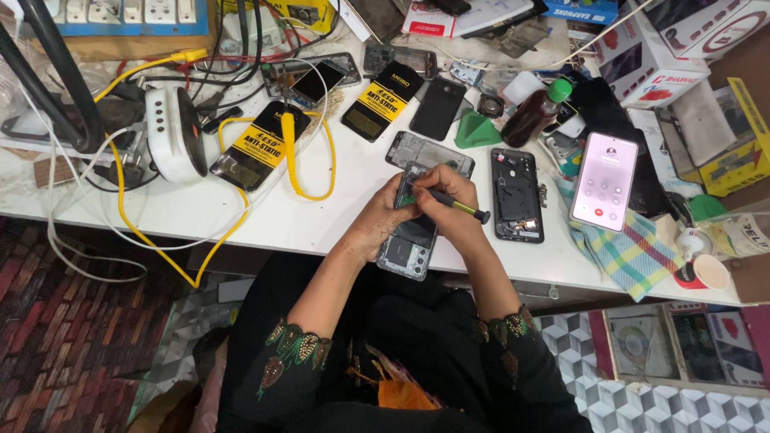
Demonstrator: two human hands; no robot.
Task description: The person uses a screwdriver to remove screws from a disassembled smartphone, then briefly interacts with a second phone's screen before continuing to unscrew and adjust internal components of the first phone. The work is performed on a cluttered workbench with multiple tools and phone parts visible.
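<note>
Both hands meet over the opened phone [409,240] (left [383,218] grasping it, right [445,200] gripping a screwdriver [457,205]).

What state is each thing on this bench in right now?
Opened phone: back off, held by left hand.
Screwdriver: in right hand, tip on the phone.
Second phone: back off, lying flat.
Pink-screen phone: lit, face up.
Brown bottle: capped, lying tilted.
Paper cup: on its side.
</note>
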